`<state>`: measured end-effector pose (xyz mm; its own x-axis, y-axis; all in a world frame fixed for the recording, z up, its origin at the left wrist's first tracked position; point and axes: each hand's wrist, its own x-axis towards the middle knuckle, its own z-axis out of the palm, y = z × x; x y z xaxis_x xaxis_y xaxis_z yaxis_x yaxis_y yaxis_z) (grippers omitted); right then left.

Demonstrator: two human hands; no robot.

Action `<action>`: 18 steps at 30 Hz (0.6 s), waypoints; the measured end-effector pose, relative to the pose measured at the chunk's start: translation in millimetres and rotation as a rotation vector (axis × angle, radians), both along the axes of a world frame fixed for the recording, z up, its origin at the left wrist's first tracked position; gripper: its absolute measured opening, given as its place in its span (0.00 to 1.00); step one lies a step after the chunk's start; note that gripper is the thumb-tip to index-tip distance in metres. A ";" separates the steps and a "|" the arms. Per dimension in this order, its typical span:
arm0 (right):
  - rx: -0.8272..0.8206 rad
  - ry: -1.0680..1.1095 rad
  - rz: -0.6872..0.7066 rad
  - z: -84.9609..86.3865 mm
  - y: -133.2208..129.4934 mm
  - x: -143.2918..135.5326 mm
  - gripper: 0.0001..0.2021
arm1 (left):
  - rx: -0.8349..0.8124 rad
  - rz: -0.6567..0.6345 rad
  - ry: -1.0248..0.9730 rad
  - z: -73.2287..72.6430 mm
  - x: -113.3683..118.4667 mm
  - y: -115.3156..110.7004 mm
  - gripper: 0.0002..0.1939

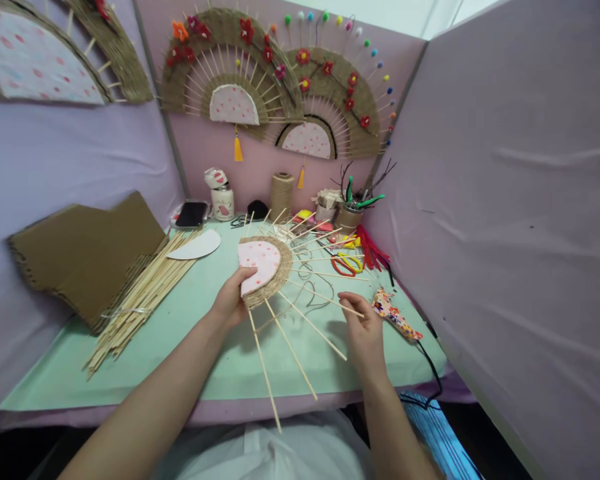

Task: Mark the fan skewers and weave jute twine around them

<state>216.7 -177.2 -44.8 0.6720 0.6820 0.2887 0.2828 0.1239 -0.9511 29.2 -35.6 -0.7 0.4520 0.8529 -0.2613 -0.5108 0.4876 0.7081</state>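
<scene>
My left hand [231, 297] grips a half-round piece [263, 263] by its straight edge, thumb on the pink dotted cloth. A band of brown twine [281, 267] borders the cloth, and thin wooden sticks [300, 313] fan out from it to the right and toward me. My right hand [361, 320] is closed round the outer end of one stick, with the tip showing past the fingers. Loose twine [314, 293] lies on the green tabletop between the hands.
Cardboard [87, 250] and a bundle of sticks [140, 300] lie left, with a white paper shape [197, 245]. Scissors [345, 265], a twine spool [282, 195] and a tool pot [349, 217] stand or lie behind. A patterned glue gun [397, 317] is right. Decorated fans [247, 47] hang behind.
</scene>
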 end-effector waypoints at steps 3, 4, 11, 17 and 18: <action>0.017 -0.042 0.099 -2.5 -1.4 -7.1 0.11 | 0.036 0.012 0.004 -4.7 0.9 3.3 0.18; 0.016 -0.057 0.128 -2.4 -2.5 -9.1 0.10 | 0.053 0.006 0.013 -6.3 0.8 4.5 0.18; -0.133 -0.231 0.169 7.6 -22.3 14.7 0.11 | 0.205 -0.059 0.019 -10.8 -0.4 9.8 0.17; -0.286 -0.371 -0.177 -6.0 -47.2 97.1 0.17 | 0.206 0.023 0.029 -9.1 -0.3 13.0 0.38; -0.368 -0.442 -0.219 -10.1 -51.5 109.1 0.18 | 0.190 0.028 0.037 -9.1 -0.2 13.0 0.41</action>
<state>325.7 -228.7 -54.8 0.6781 0.6494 0.3442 0.6421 -0.2957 -0.7073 29.0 -22.6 -9.7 0.4201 0.9007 -0.1107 -0.4942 0.3294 0.8046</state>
